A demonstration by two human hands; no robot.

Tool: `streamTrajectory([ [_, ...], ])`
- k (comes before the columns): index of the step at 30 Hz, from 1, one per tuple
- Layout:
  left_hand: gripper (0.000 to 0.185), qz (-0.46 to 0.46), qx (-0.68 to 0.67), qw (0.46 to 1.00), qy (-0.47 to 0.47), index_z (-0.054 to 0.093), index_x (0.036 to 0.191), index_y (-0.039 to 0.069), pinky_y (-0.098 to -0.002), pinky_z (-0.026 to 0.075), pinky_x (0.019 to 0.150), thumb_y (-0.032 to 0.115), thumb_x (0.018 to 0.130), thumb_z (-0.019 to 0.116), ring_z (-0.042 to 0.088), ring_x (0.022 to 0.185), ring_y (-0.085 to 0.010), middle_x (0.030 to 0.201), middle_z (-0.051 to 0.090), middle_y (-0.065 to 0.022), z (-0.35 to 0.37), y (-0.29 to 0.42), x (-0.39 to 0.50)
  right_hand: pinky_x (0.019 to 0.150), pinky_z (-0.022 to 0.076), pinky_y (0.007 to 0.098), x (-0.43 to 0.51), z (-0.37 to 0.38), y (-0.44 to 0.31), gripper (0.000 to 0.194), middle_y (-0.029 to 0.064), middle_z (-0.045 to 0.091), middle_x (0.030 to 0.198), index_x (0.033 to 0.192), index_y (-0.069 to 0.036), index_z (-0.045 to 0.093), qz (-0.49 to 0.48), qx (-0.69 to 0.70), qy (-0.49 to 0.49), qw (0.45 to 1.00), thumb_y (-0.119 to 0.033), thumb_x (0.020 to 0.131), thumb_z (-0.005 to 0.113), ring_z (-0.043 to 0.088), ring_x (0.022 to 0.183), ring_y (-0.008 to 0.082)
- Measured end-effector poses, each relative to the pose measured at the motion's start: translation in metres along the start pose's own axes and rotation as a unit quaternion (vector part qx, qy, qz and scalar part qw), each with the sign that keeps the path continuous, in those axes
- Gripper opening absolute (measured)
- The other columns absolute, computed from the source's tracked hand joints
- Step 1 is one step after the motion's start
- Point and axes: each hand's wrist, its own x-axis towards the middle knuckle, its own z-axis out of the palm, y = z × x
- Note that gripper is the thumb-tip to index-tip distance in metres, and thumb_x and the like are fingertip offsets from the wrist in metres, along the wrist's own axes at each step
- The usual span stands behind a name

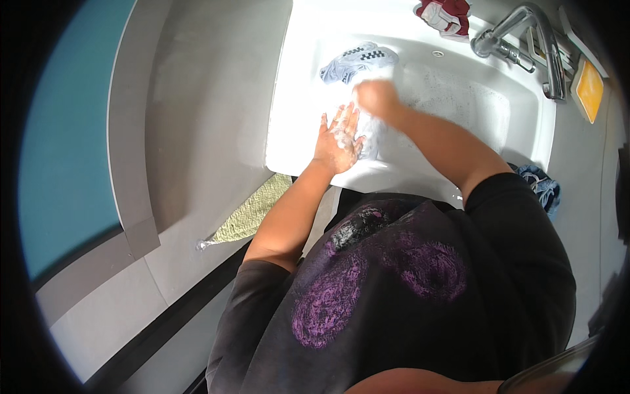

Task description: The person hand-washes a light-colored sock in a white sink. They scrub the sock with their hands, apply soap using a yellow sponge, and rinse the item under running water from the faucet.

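A pale blue garment with black checkered patches [372,55] lies bunched in a white sink [457,98]. My left hand [339,143] is spread with its fingers apart, and white suds cover part of it. Beside and partly behind that hand runs a wet pale cloth [375,138]; whether it belongs to the same garment is hard to tell in the glare. Just up and to the right, my right hand [376,97] is curled and blurred by motion, close to the garment. Whatever it may grip is hidden by the blur and bright light.
A chrome faucet [534,29] rises at the sink's back right. Red and white cloth [445,17] rests on the back rim. Blue denim-like fabric [541,189] lies at the right, near my elbow. A yellow-green towel [256,207] hangs at the left, and a yellow sponge-like block [588,89] stands far right.
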Motion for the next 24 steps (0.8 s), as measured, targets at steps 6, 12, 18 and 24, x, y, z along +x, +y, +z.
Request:
streamTrajectory([
  [6,0.061,-0.004,-0.012,0.994,-0.109,0.019,0.140,0.003,-0.0486,0.008,0.109,0.035,0.090,0.035,0.012,0.137,-0.0238,0.148,0.016,-0.0094,0.003,-0.004,0.003,0.066,0.0491,0.0425,0.006,0.007,0.008,0.018,0.0133,0.063,0.069,0.071,-0.009,0.064,-0.023,0.061,0.069,0.995,-0.024,0.077,0.056,0.063,0.073,0.0280],
  [12,0.065,-0.002,-0.005,1.000,0.028,0.022,0.140,0.003,-0.0494,0.008,0.109,0.039,0.088,0.039,0.011,0.138,-0.0247,0.148,0.016,-0.0100,-0.001,0.000,0.001,0.064,0.0478,0.0414,0.019,-0.009,0.042,0.024,0.0093,0.061,0.069,0.071,-0.009,0.061,0.200,-0.066,0.125,0.970,-0.026,0.085,0.051,0.061,0.074,0.0270],
  [18,0.070,-0.002,0.018,0.999,-0.037,0.021,0.139,0.002,-0.0494,0.006,0.109,0.043,0.086,0.040,0.009,0.138,-0.0278,0.148,0.016,-0.0112,-0.005,0.002,0.001,0.064,0.0480,0.0415,-0.010,-0.018,-0.035,0.016,0.0104,0.061,0.070,0.069,-0.010,0.062,-0.035,0.051,-0.056,0.997,-0.020,0.076,0.053,0.061,0.070,0.0281],
  [24,0.062,0.003,-0.088,0.992,0.087,0.026,0.140,0.014,-0.0484,0.006,0.110,0.033,0.084,0.045,0.017,0.136,-0.0264,0.146,0.024,-0.0085,0.007,-0.004,0.002,0.063,0.0493,0.0404,0.028,-0.009,0.004,0.015,0.0110,0.065,0.077,0.070,-0.011,0.067,0.056,-0.043,-0.054,0.996,-0.020,0.073,0.055,0.064,0.073,0.0262],
])
